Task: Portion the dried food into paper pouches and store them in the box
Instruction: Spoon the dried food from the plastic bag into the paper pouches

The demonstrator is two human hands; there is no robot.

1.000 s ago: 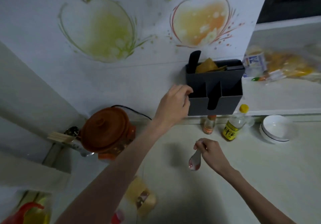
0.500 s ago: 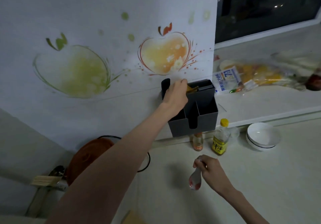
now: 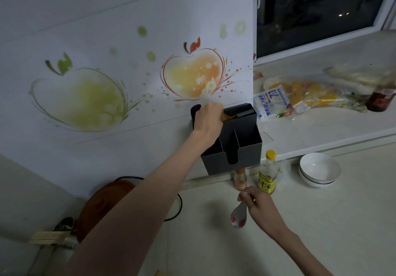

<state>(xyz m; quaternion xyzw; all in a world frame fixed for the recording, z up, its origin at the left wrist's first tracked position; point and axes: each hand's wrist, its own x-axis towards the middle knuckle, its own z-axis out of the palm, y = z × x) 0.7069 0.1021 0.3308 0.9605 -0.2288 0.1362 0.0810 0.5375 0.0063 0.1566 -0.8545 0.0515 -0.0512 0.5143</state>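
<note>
Left hand (image 3: 206,119) reached into the rear compartment of the dark grey wall-mounted plastic box (image 3: 232,138), fingers hidden, grip undeterminable, beside brown paper pouches (image 3: 228,117). Right hand (image 3: 258,204), below the box, pinched a white ceramic spoon (image 3: 239,216). Risk: blind fumbling could crumple pouches

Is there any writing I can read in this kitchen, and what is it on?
"7:1" in large figures: white packet on the windowsill.
Blue Chinese characters down the packet's left edge: too blurred to read.
Yellow label on the yellow-capped bottle: dark characters, unreadable.
Labels on the small orange bottle and the dark bottle: too blurred.
</note>
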